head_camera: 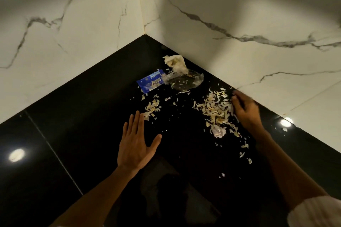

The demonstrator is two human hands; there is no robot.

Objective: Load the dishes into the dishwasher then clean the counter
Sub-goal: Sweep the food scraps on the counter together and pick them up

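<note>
A glossy black counter (pixel 77 134) runs into a corner between two white marble walls. Pale vegetable peels lie scattered on it, a large heap (pixel 215 110) at the right and a small heap (pixel 152 108) near the middle. My left hand (pixel 135 143) lies flat on the counter with straight fingers, its fingertips just short of the small heap. My right hand (pixel 245 110) rests at the right edge of the large heap beside the wall, fingers bent over the peels; it is blurred. A blue wrapper (pixel 150 83), a clear plastic bag (pixel 184 80) and a crumpled white tissue (pixel 175 61) lie toward the corner.
The marble walls (pixel 239 14) close the counter at back left and back right. Loose peel bits (pixel 244 146) trail along the right side toward me. A seam (pixel 55 151) crosses the counter at left. Ceiling lights reflect on the black surface.
</note>
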